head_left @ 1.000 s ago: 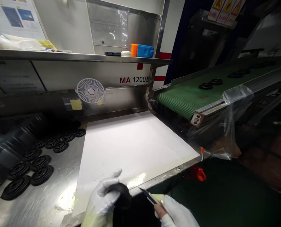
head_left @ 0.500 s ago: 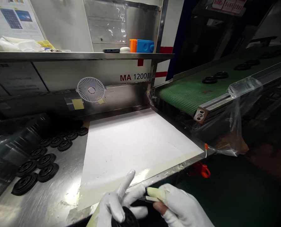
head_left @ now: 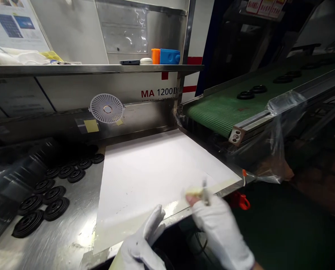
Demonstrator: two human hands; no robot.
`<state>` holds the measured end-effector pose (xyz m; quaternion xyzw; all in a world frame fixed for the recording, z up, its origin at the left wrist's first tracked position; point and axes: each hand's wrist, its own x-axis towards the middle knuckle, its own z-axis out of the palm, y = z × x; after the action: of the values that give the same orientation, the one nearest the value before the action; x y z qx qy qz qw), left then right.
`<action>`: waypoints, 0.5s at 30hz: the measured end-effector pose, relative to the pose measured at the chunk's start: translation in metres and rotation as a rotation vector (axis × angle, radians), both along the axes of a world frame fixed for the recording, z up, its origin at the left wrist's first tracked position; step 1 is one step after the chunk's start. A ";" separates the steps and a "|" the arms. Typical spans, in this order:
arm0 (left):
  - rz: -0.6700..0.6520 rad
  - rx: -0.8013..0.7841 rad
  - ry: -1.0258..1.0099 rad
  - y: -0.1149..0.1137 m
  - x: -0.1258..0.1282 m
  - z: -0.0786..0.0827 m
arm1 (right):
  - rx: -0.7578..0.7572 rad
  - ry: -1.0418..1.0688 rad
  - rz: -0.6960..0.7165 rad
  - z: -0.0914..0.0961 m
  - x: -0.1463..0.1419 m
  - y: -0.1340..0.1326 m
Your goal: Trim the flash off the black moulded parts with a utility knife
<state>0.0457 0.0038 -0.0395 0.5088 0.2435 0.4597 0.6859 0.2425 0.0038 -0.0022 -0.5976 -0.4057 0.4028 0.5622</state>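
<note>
My right hand (head_left: pixel 218 228), in a white glove, is raised over the front edge of the white sheet (head_left: pixel 156 176) and shut on a small knife (head_left: pixel 205 192) with its blade pointing up. Yellow tape (head_left: pixel 194 192) is wrapped near the fingertips. My left hand (head_left: pixel 141 240), also gloved, sits at the bottom edge with its fingers together and pointing up. A dark curved shape (head_left: pixel 163 258) lies in shadow beside it, possibly the black rubber ring, though I cannot tell if the hand holds it.
Several black ribbed rubber rings (head_left: pixel 53 197) lie on the steel table (head_left: pixel 71 236) at left. More ride on a green conveyor belt (head_left: pixel 226 108) at right, behind clear plastic film (head_left: pixel 280 127). A steel shelf (head_left: pixel 94 69) and small white fan (head_left: pixel 106 108) stand behind.
My right hand has risen up and left, and the knife now stands upright. The black ring no longer shows clearly at my left hand, which has dropped lower.
</note>
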 end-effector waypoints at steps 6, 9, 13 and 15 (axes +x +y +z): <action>-0.050 -0.060 0.087 0.008 -0.004 -0.016 | -0.080 -0.221 0.109 0.017 0.036 0.003; -0.107 -0.150 0.137 0.011 0.003 -0.015 | -0.129 0.053 0.600 0.023 0.000 -0.003; -0.142 -0.207 0.111 0.010 0.019 -0.015 | -0.296 0.052 0.749 0.023 -0.043 -0.007; -0.140 -0.225 0.089 0.010 0.021 -0.016 | -0.310 -0.043 0.714 0.023 -0.046 -0.005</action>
<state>0.0668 0.0141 -0.0560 0.4645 0.2877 0.3576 0.7574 0.1965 -0.0013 0.0207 -0.5051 -0.5340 0.6171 0.2809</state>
